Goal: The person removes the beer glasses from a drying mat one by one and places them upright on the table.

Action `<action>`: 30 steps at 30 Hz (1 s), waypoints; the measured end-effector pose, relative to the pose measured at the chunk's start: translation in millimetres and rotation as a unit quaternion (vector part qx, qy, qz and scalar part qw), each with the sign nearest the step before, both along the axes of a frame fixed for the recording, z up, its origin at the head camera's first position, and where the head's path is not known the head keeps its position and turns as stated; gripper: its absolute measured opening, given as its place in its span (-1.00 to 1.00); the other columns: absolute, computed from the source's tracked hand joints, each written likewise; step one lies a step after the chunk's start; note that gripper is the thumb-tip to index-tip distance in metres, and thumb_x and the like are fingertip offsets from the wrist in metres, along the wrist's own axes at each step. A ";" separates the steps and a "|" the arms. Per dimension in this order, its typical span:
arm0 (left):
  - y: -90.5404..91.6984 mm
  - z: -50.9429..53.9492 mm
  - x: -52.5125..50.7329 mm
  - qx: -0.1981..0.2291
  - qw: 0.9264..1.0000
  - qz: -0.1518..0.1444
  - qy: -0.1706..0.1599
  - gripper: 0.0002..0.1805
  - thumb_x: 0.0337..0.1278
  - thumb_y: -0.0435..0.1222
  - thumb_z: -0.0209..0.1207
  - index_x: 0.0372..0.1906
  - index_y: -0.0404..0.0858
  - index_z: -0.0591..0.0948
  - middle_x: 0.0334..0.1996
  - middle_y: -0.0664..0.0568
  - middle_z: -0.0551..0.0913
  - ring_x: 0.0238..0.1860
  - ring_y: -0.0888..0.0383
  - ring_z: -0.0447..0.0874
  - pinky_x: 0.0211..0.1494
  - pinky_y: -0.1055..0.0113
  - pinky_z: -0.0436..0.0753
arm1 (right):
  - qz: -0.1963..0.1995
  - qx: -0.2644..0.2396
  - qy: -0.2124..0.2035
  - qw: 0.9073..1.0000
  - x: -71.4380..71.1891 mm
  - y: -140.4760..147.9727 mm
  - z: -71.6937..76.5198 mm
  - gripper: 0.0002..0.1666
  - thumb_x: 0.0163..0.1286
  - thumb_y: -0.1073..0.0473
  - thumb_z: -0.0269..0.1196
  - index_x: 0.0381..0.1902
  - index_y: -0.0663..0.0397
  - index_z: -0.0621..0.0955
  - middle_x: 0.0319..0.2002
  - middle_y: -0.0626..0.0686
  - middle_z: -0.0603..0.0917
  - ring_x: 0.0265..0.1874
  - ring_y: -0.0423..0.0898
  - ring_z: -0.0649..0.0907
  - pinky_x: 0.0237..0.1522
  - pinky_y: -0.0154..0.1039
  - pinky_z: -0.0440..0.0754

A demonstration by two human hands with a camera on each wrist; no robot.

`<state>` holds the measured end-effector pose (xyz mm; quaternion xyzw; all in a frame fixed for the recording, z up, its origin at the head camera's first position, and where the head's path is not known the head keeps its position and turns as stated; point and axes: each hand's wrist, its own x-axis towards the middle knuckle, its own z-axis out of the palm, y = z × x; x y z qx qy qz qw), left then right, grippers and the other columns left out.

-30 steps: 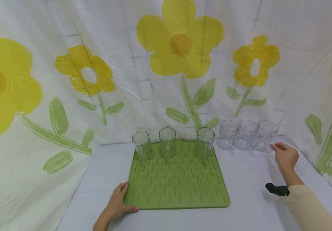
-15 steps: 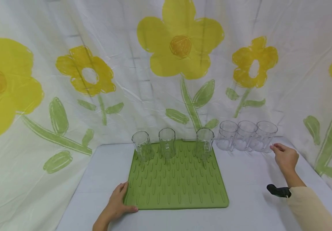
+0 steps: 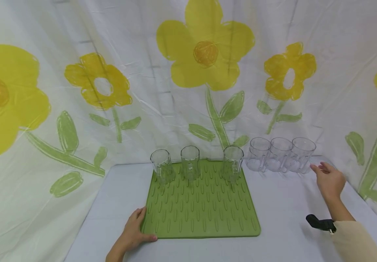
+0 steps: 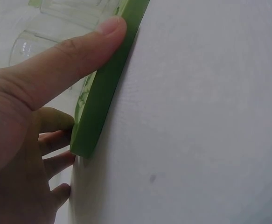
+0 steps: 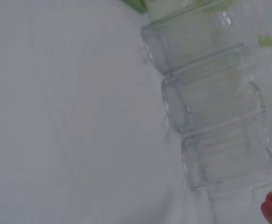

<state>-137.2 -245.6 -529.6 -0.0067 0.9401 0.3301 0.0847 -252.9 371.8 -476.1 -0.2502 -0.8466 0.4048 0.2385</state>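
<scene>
On the mat [image 3: 205, 214], near-left corner: left hand [image 3: 134, 227], relaxed, touching the edges.
Worktop [image 3: 283, 203], far-right corner: right hand [image 3: 330, 180] loosely curled, seemingly empty, beside three mugs [image 3: 277, 157].
Mug glass: likely fragile, slippery; best held round body.

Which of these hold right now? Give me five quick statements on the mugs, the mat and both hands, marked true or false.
1. Three clear mugs stand on the green mat. True.
2. The left hand touches the mat's far right corner. False: it is at the near left corner.
3. Three more mugs stand close together on the table. True.
4. The right hand holds a mug above the mat. False: it is beside the rightmost mug, off the mat.
5. On the mat, the wider gap is between the middle and right mugs. True.
</scene>
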 end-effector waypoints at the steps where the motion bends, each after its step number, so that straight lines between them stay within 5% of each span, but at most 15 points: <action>1: -0.1 0.0 0.1 -0.001 1.000 0.000 0.000 0.36 -0.51 -0.03 0.61 0.45 -0.53 0.11 0.40 -0.41 0.18 0.42 -0.42 0.08 0.45 -0.30 0.17 | 0.000 -0.009 0.009 1.000 3.6 -3.9 1.9 -0.43 0.35 0.03 0.26 0.20 0.29 0.55 0.10 0.36 0.63 -0.52 -0.64 0.33 -0.47 -0.67 0.33; 4: -0.2 0.4 0.2 -0.001 1.000 0.001 -0.003 0.36 -0.49 -0.03 0.60 0.45 -0.51 0.10 0.41 -0.40 0.17 0.43 -0.41 0.07 0.46 -0.28 0.17 | 0.008 -0.034 0.035 0.999 14.2 -17.3 5.9 -0.45 0.33 0.02 0.30 0.18 0.23 0.59 0.05 0.18 0.71 -0.50 -0.74 0.34 -0.48 -0.78 0.36; 9: 0.5 2.8 0.3 -0.001 1.000 -0.005 0.003 0.34 -0.47 -0.05 0.60 0.45 -0.52 0.10 0.41 -0.41 0.17 0.43 -0.42 0.07 0.46 -0.29 0.17 | 0.049 -0.066 0.054 0.995 30.8 -42.2 6.6 -0.45 0.30 0.01 0.33 0.17 0.19 0.61 -0.22 -0.45 0.66 -0.40 -0.73 0.44 -0.38 -0.78 0.41; 15: 0.7 3.6 1.6 -0.002 1.000 -0.005 -0.001 0.35 -0.48 -0.04 0.60 0.45 -0.53 0.09 0.41 -0.42 0.17 0.43 -0.43 0.06 0.45 -0.29 0.18 | 0.152 -0.061 0.067 0.984 39.7 -69.9 5.5 -0.45 0.30 0.05 0.34 0.14 0.30 0.60 -0.31 -0.65 0.54 -0.30 -0.71 0.49 -0.29 -0.78 0.44; 23: 2.4 6.8 1.5 -0.004 1.000 -0.005 -0.002 0.34 -0.47 -0.05 0.60 0.45 -0.53 0.09 0.40 -0.42 0.17 0.42 -0.43 0.06 0.45 -0.30 0.18 | 0.299 -0.059 0.103 0.947 32.5 -102.5 0.0 -0.49 0.29 0.19 0.35 0.12 0.41 0.58 -0.17 -0.51 0.61 -0.22 -0.65 0.57 -0.18 -0.74 0.54; 27: 2.9 6.6 2.2 -0.005 1.000 -0.005 -0.002 0.34 -0.48 -0.06 0.61 0.45 -0.53 0.10 0.40 -0.43 0.17 0.42 -0.44 0.07 0.45 -0.29 0.18 | 0.334 -0.066 0.099 0.935 26.3 -121.1 -1.6 -0.49 0.30 0.21 0.33 0.13 0.42 0.57 -0.05 -0.04 0.74 -0.18 -0.61 0.58 -0.15 -0.71 0.57; 30: 3.0 6.8 2.4 -0.004 1.000 -0.004 0.000 0.35 -0.49 -0.06 0.61 0.45 -0.53 0.10 0.39 -0.44 0.17 0.42 -0.44 0.07 0.45 -0.30 0.18 | 0.358 -0.078 0.085 0.927 20.9 -135.4 -2.0 -0.48 0.32 0.21 0.32 0.16 0.42 0.55 0.04 0.36 0.66 -0.17 -0.61 0.57 -0.13 -0.69 0.57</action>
